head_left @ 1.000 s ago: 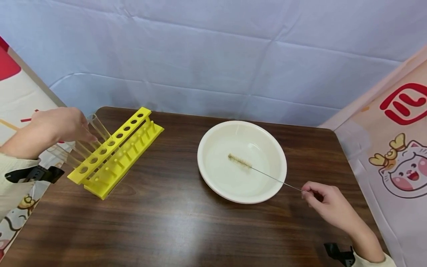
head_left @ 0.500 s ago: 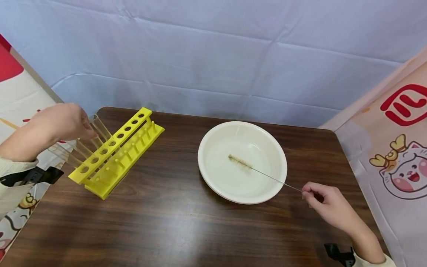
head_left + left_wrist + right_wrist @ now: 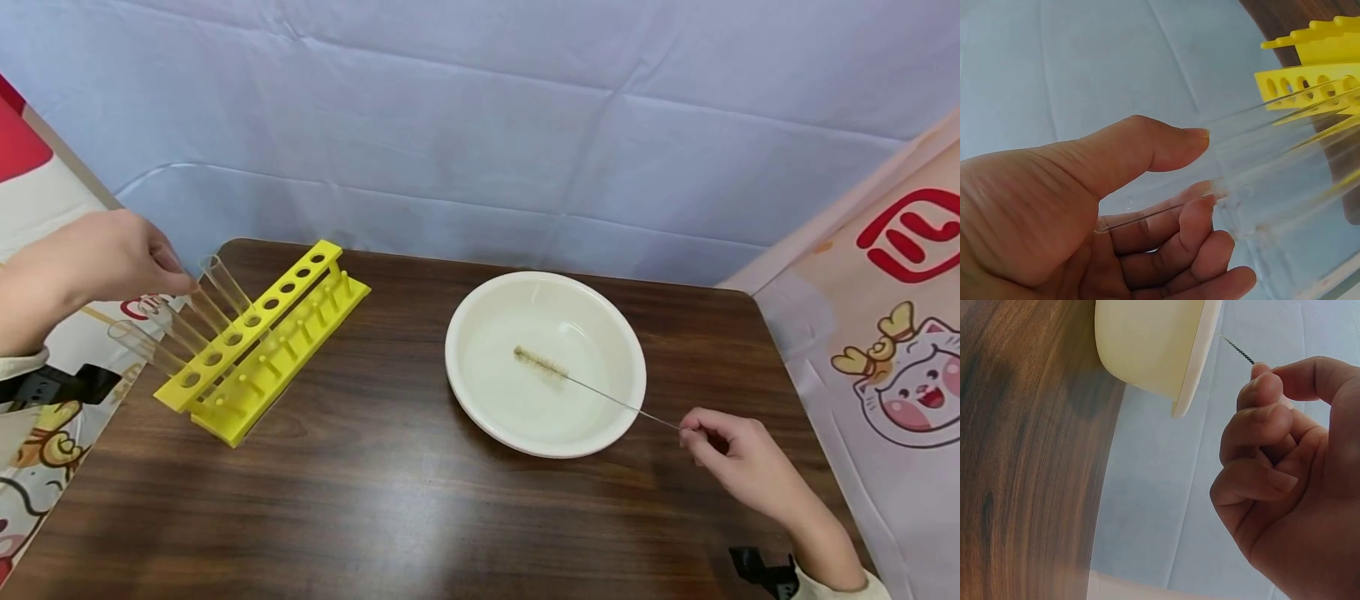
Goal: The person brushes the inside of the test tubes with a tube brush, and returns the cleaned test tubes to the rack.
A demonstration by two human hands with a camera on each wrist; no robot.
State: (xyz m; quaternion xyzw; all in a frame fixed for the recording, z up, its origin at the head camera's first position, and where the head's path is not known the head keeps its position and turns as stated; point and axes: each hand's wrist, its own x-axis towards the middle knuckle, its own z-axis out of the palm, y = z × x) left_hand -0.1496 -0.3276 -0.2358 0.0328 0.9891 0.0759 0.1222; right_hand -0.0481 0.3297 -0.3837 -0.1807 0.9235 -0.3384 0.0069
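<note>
One clear test tube (image 3: pixel 212 311) is slanting up from the third hole, counting from the near end, of a yellow rack (image 3: pixel 262 312), and my left grip (image 3: pixel 112 254) is holding it near its top. My fingers are curling along one side and my thumb is lying along the other, while the rim is reaching back toward my palm. Compared with a second ago, this grip has been rising and drawing away from the rack, and more bare glass is showing below my fingertips; I am judging that the tube is being lifted, while the rack is staying put. Three other clear tubes (image 3: pixel 231 289) are sitting in the rack, two nearer and one just beyond.

Well apart, to the right, a white basin (image 3: pixel 495 400) is resting on the dark wooden counter (image 3: pixel 375 517). My right grip (image 3: pixel 731 450), hardly changed, is pinching the wire end of a bristled brush (image 3: pixel 542 362), whose head is lying inside the basin's rim. Pale cloth (image 3: pixel 480 125) is hanging behind.

My left grip is covering the tube's mouth from above, and its lower end is getting lost at the rack, so I cannot tell how far out it is. At the left wrist, overlapping glass is blurring my thumb's contact. At the right wrist, the basin is hiding the bristles. Whether they are touching liquid, I cannot tell.
</note>
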